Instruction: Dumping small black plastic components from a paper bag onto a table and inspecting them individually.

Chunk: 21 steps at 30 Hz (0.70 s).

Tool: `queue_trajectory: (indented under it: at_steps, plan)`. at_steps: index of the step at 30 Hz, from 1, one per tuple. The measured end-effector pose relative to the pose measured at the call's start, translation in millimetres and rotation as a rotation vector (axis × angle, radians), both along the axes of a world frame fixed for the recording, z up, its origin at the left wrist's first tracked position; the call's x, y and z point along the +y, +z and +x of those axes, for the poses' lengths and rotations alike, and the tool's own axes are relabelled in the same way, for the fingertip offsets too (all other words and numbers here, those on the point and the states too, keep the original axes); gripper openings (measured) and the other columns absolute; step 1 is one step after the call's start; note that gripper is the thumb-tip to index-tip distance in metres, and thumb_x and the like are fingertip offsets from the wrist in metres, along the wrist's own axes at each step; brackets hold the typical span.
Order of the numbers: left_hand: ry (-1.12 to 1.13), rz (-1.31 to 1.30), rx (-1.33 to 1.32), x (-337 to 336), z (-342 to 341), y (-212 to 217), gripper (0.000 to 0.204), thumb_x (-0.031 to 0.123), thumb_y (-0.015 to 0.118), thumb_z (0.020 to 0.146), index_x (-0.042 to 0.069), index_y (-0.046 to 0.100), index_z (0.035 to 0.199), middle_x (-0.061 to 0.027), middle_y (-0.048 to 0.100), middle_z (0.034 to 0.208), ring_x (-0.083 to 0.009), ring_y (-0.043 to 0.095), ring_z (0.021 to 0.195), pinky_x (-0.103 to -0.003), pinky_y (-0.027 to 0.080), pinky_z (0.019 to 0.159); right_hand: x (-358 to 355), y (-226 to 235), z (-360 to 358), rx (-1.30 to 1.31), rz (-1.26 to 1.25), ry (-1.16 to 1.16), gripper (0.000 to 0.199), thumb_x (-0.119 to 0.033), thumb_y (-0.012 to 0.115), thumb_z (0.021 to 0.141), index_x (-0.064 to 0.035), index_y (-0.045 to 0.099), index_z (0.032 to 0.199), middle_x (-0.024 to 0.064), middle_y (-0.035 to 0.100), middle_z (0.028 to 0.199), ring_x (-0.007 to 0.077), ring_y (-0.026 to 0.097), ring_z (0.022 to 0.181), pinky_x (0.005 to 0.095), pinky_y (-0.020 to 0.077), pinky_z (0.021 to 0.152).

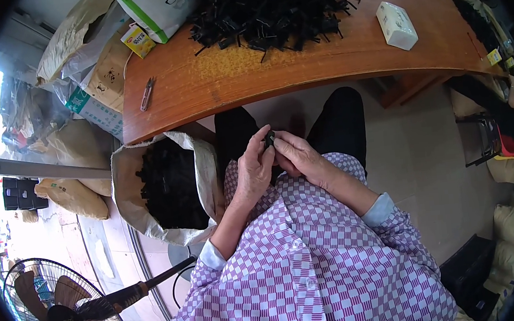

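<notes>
Upright, black part (269, 139) between 2 hands.

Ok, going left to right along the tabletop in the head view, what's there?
Snips → small yellow box → pile of black parts → white tissue pack, all on the wooden table. Below its edge, both hands pinch one small black part.

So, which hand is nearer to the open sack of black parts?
Left. The left hand is just beside the sack, to its right; the right hand is farther right, beyond the left hand.
</notes>
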<state>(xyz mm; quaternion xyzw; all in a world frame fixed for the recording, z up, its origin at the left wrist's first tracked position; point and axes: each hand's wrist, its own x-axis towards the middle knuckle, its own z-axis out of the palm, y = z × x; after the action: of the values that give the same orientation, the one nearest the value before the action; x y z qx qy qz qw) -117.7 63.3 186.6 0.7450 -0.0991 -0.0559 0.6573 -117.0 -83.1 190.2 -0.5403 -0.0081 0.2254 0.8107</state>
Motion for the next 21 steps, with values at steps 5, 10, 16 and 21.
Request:
queue_trajectory:
  at_steps: [5,10,16,21]
  plan:
    - [0.017,0.013,-0.014,-0.7,-1.9,-0.9,0.038,0.000,0.047,0.092,0.002,0.043,0.130,-0.0058,0.056,0.081,-0.0082,0.053,0.072,-0.022,0.047,0.067,0.8,-5.7,-0.9,0.009,0.008,0.007,0.034,-0.024,0.041,0.099,-0.0016,0.046,0.124,-0.0035,0.043,0.059,0.0023,0.035,0.045,0.0181,0.0272,0.039]
    - [0.052,0.015,-0.029,1.4,-3.2,-1.3,0.038,-0.001,0.047,0.092,0.001,0.044,0.129,-0.0070,0.058,0.083,-0.0085,0.054,0.074,-0.022,0.047,0.068,4.8,0.2,0.2,0.050,0.010,0.013,0.029,-0.020,0.042,0.099,-0.0041,0.049,0.122,-0.0040,0.046,0.065,0.0014,0.037,0.047,0.0171,0.0275,0.040]
    - [0.057,0.045,-0.071,-0.9,-1.4,-1.5,0.038,-0.001,0.048,0.090,0.003,0.047,0.128,-0.0083,0.060,0.085,-0.0088,0.055,0.076,-0.022,0.048,0.068,6.0,1.9,0.0,0.015,-0.026,-0.047,0.027,-0.019,0.043,0.098,-0.0060,0.051,0.120,-0.0046,0.047,0.067,0.0003,0.037,0.048,0.0166,0.0264,0.039]
    - [0.094,0.073,-0.054,5.2,-2.9,4.8,0.038,-0.005,0.048,0.089,0.002,0.049,0.126,-0.0044,0.060,0.086,-0.0070,0.055,0.076,-0.021,0.048,0.067,16.3,2.0,6.4,0.124,-0.002,0.002,0.024,-0.019,0.041,0.098,-0.0102,0.050,0.119,-0.0052,0.043,0.059,0.0017,0.033,0.043,0.0179,0.0220,0.036]
